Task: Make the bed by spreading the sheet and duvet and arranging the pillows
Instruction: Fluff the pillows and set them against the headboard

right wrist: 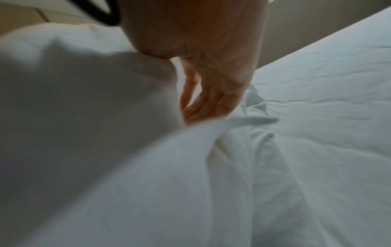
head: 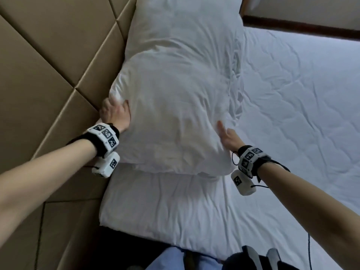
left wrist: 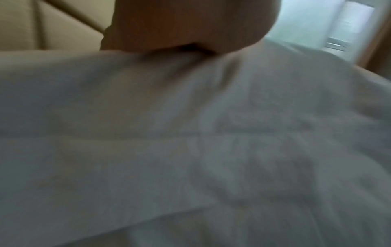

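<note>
A white pillow (head: 171,114) lies at the head of the bed, partly on top of a second white pillow (head: 159,201) nearer to me. A third pillow (head: 185,26) lies beyond it along the headboard. My left hand (head: 115,112) grips the top pillow's left corner beside the headboard; the left wrist view shows only a blurred palm (left wrist: 186,25) on pillow fabric (left wrist: 190,133). My right hand (head: 226,135) rests against the pillow's right side with straight fingers (right wrist: 203,100), which point down between the pillow (right wrist: 84,100) and the bedding. The wrinkled white duvet (head: 302,94) covers the bed to the right.
A tan padded headboard (head: 48,55) runs along the left, close to my left hand. A dark wooden strip (head: 292,26) borders the bed's far side. My own clothing (head: 175,260) and a thin cable (head: 308,250) show at the bottom edge.
</note>
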{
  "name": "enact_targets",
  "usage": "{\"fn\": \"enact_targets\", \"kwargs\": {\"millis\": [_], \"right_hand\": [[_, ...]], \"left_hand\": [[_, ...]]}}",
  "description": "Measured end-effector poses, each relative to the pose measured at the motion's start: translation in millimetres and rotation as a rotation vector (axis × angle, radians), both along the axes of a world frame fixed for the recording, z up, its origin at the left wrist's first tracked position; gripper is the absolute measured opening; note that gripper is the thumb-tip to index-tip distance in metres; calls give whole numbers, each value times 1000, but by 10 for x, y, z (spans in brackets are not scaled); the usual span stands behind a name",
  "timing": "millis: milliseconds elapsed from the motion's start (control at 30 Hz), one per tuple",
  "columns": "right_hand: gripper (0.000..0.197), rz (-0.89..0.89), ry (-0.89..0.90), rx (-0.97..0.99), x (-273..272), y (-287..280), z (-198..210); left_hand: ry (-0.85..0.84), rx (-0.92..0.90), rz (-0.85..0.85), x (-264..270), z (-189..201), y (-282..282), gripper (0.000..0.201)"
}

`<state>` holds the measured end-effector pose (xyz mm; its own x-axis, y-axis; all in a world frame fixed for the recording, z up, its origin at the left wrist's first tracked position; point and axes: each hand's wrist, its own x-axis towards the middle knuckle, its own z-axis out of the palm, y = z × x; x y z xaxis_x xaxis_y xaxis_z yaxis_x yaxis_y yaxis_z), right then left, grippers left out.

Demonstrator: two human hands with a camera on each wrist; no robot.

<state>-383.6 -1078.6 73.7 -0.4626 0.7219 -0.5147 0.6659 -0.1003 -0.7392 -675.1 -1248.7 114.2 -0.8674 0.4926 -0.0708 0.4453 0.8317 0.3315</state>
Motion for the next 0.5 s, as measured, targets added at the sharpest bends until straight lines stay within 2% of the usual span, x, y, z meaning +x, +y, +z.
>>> {"fn": "enact_targets", "kwargs": {"millis": [67, 133, 167, 233, 267, 333, 367, 433, 467, 500], "right_hand": [[68, -127, -13, -3, 141, 167, -156], [49, -172, -78, -102, 259, 251, -350], [38, -125, -139, -175, 296, 254, -425], [21, 11, -226, -240, 298, 286, -711], [16, 45, -221, -266, 289, 308, -889], [8, 9, -83, -319, 180, 347, -961], [7, -23, -31, -294, 100, 375, -845], [18, -46, 56, -153, -28, 463, -447], [6, -18, 130, -103, -66, 546, -355], [24, 29, 174, -77, -63, 626, -211]], "left_hand": [[128, -35, -308, 262, -28, -70, 79], [275, -65, -672, 541, -67, -161, 108], [377, -85, -827, 685, -81, -172, 113], [540, -87, -1005, 897, -121, -116, 106], [579, -61, -1023, 984, -142, -49, 101], [643, -27, -985, 1123, -194, 136, 93], [668, -38, -950, 1191, -216, 238, 90], [702, -34, -845, 1328, -248, 448, 78], [719, 35, -780, 1352, -244, 539, 65], [710, 121, -720, 1376, -212, 619, 52]]}}
